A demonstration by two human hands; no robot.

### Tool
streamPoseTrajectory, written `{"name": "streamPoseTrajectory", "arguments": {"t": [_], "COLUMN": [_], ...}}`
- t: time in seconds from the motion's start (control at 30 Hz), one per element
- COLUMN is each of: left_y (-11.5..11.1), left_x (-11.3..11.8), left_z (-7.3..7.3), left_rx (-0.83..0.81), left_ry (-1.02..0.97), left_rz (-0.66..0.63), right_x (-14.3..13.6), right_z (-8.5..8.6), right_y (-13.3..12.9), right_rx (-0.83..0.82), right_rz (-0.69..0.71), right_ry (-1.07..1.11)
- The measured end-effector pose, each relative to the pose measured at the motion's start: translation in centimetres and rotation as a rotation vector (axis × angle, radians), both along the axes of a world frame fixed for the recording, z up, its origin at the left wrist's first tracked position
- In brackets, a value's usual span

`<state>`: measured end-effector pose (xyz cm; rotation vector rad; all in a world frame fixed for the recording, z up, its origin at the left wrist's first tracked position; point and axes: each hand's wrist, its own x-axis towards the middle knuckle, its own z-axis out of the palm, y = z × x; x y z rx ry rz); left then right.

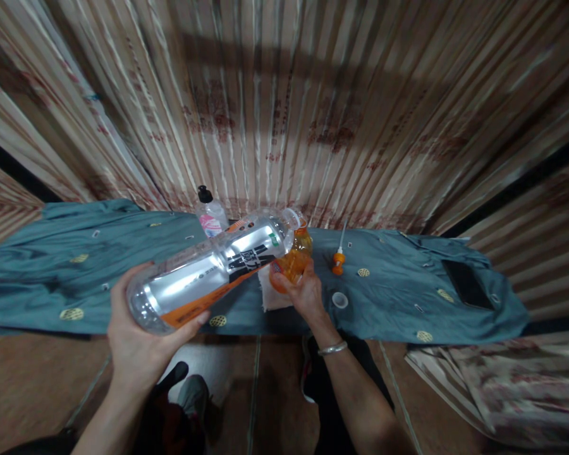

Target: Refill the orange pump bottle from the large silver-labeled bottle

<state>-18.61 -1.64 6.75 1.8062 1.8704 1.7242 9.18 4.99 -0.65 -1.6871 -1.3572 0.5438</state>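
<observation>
My left hand [142,335] is wrapped round the base of a large clear plastic bottle [189,278] with a silver, black and orange label. The bottle is tilted, its neck lying at the mouth of a smaller orange see-through bottle [291,262]. Around that orange bottle my right hand [306,291] is closed. Whether liquid flows between the two I cannot tell. Under the orange bottle lies a white cloth [272,300]. To the right, an orange pump top [338,262] with a thin tube rests on the table, near a small white cap [340,300].
A clear bottle with a black top and pink label [211,215] stands at the back. A black phone [467,284] lies at the right on the teal tablecloth [393,297]. Striped curtains [284,114] hang right behind the narrow table.
</observation>
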Motion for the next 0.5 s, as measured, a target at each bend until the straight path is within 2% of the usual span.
{"name": "streamPoseTrajectory", "arguments": {"t": [0.5], "left_y": [0.06], "left_x": [0.16], "left_z": [0.05], "left_rx": [0.009], "left_ry": [-0.007], "left_rz": [0.014], "right_x": [0.0], "right_z": [-0.21], "right_y": [0.02], "right_rx": [0.026], "right_rz": [-0.002], "right_ry": [-0.016]}}
